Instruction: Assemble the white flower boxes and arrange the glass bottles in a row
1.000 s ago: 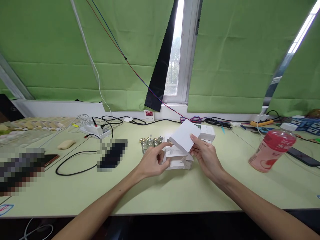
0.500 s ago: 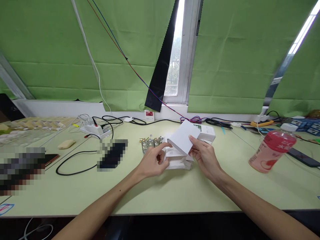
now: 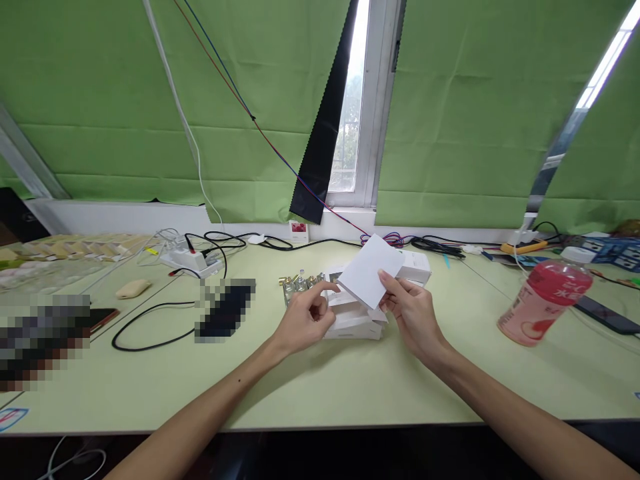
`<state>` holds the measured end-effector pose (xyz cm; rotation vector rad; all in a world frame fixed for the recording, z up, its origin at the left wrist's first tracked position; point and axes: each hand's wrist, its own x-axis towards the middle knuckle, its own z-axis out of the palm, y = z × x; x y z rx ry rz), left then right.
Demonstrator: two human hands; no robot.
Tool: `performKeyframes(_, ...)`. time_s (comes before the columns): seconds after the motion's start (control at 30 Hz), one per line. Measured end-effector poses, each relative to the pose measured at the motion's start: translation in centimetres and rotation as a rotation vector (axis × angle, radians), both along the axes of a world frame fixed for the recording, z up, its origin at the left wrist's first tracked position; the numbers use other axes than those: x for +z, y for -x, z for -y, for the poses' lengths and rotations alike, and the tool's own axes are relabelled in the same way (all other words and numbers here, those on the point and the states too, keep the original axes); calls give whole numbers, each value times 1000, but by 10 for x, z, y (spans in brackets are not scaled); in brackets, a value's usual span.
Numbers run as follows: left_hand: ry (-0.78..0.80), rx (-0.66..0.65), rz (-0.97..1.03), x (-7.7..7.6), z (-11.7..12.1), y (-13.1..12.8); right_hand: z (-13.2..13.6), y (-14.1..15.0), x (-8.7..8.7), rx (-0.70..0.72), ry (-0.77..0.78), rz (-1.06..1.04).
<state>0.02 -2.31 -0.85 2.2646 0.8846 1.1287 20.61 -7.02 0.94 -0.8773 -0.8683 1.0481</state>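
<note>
My right hand [image 3: 413, 307] pinches a flat white box [image 3: 371, 270] at its lower right edge, thumb on top. The box is tilted in the air, with a plain white face up. My left hand [image 3: 306, 317] is at its left side, index finger stretched to the box's left corner, other fingers curled, thumb apart; nothing shows in its grasp. Below the held box, on the table, lies an opened white carton [image 3: 353, 327] with flaps up, partly hidden. Behind my left hand stand several small glass bottles [image 3: 300, 283] with gold-coloured parts.
Another white box [image 3: 415, 267] lies behind my right hand. To the right stands a pink drink bottle [image 3: 545, 297], with a dark phone [image 3: 607, 315] beside it. A black phone [image 3: 227, 310], a cable and a power strip [image 3: 193, 260] are on the left. Cables run along the back wall.
The held white box has risen a little and its face has turned more toward me. My left hand has shifted slightly left, and more of the carton's front shows.
</note>
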Motion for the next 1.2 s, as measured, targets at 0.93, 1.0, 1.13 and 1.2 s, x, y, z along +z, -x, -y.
performKeyframes(0.93, -347, 266, 196, -11, -1, -2, 16, 9, 2, -199, -267, 339)
performKeyframes(1.0, -337, 277, 192, -10, -1, -3, 17, 10, 2, -177, -269, 343)
performKeyframes(1.13, -344, 300, 189, -8, 1, -3, 16, 11, 2, -107, -256, 362)
performKeyframes(1.2, -380, 311, 192, -8, 1, -3, 16, 12, 3, -99, -222, 354)
